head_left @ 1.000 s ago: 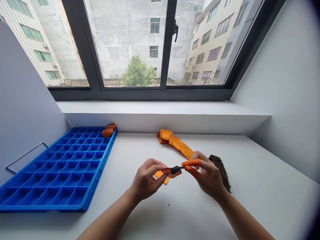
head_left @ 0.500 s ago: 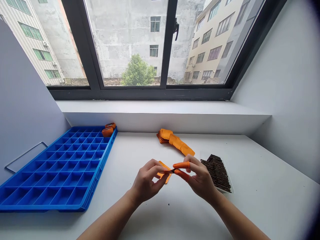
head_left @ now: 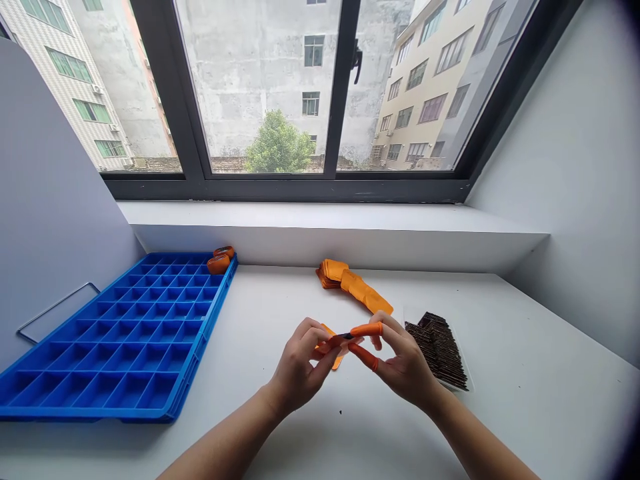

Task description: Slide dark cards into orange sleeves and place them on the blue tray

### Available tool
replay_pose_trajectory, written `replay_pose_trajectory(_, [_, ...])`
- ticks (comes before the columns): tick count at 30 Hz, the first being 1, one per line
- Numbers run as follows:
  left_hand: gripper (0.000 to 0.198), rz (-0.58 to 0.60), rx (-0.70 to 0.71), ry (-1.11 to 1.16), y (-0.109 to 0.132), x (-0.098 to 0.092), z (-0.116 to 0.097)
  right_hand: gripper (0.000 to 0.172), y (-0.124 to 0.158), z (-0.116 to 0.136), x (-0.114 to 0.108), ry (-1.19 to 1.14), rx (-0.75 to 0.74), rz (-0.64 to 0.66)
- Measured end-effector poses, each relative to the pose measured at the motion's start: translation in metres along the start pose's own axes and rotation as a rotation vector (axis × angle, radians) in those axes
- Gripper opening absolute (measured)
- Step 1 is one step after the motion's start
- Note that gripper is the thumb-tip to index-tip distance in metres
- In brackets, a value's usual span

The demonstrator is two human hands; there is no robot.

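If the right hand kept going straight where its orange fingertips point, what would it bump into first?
Probably the small orange-and-dark piece held by the left hand. It's just ahead of the right hand, maybe touching already; depth makes that hard to tell.

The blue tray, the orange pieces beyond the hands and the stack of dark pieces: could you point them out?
Blue tray (head_left: 85, 413): head view, on its near rim.
Overlapping orange pieces (head_left: 356, 285): head view, middle of the row.
Stack of dark pieces (head_left: 440, 350): head view, around its middle.
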State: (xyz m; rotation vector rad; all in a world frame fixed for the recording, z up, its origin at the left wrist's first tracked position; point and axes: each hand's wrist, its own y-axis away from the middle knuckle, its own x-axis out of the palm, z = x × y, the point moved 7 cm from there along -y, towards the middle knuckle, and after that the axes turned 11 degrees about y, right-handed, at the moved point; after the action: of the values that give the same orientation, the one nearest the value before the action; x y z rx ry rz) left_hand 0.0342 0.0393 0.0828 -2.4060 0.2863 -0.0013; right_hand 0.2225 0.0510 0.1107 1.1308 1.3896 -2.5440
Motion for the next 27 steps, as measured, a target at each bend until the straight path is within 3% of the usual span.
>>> replay_pose_trajectory(4, [0.005,0.008,-0.014,0.054,0.001,0.002,0.002,0.020,0.001,-0.003,-0.002,-0.027,0.031,-0.026])
replay_pose_trajectory(8, [0.007,0.043,-0.041,0.098,0.005,0.004,0.005,0.005,0.001,-0.004,0.003,-0.112,0.056,0.042])
replay_pose_trajectory(11, [0.015,0.092,-0.080,0.062,0.007,0.005,0.007,0.003,0.000,-0.003,0.006,-0.159,0.077,0.084])
replay_pose_trajectory(15, [0.027,0.166,-0.073,-0.095,0.004,0.004,0.005,0.005,0.000,0.000,0.007,-0.147,0.043,0.090])
replay_pose_trajectory(22, [0.016,0.153,0.196,-0.467,-0.004,-0.001,-0.011,0.012,0.006,0.000,0.015,0.021,-0.071,0.075])
replay_pose_trajectory(27, [0.018,0.159,0.191,-0.612,-0.004,-0.005,-0.006,0.003,0.010,-0.006,0.024,0.099,-0.097,0.082])
